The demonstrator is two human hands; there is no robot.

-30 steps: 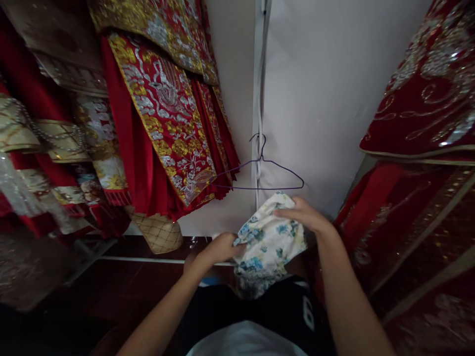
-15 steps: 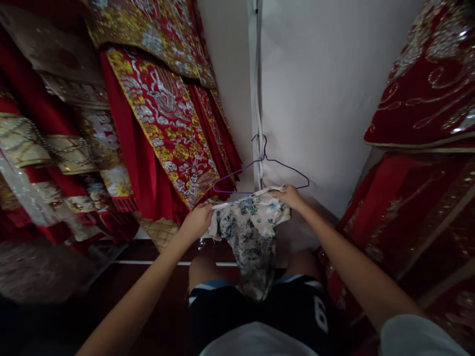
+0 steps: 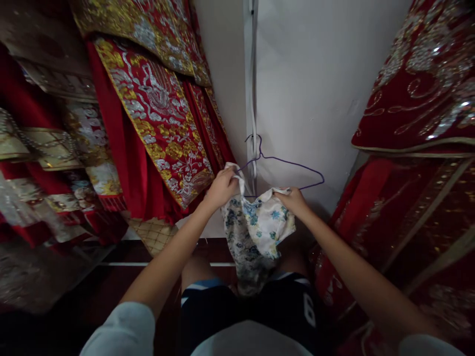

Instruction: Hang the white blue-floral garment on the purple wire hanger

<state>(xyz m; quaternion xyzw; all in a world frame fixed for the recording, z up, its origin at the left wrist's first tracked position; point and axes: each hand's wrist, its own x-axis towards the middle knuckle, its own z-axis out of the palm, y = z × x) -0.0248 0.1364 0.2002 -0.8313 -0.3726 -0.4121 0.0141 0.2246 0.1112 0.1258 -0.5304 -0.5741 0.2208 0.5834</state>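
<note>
A white floral top (image 3: 265,222) with blue flowers hangs between my two hands, its lower part dangling in shadow above my knees. My left hand (image 3: 222,188) is closed on the garment's left shoulder edge, which overlaps the left end of a purple wire hanger (image 3: 293,162). That end of the hanger is hidden by the cloth and my fingers. Closed on the opposite neckline edge is my right hand (image 3: 291,200), just below the hanger's bottom bar. The hanger's right arm shows bare. Its hook is up against a white vertical strip (image 3: 250,99) on the wall.
Red costumes with gold and silver embroidery (image 3: 159,104) hang at the left. More beaded red garments (image 3: 419,99) hang close on the right. A white wall (image 3: 304,74) stands in front, with a dark red floor (image 3: 163,291) below.
My left hand has risen up and to the right, bringing the garment's left shoulder over the hanger's left end. My right hand has stayed nearly in place, still gripping the cloth.
</note>
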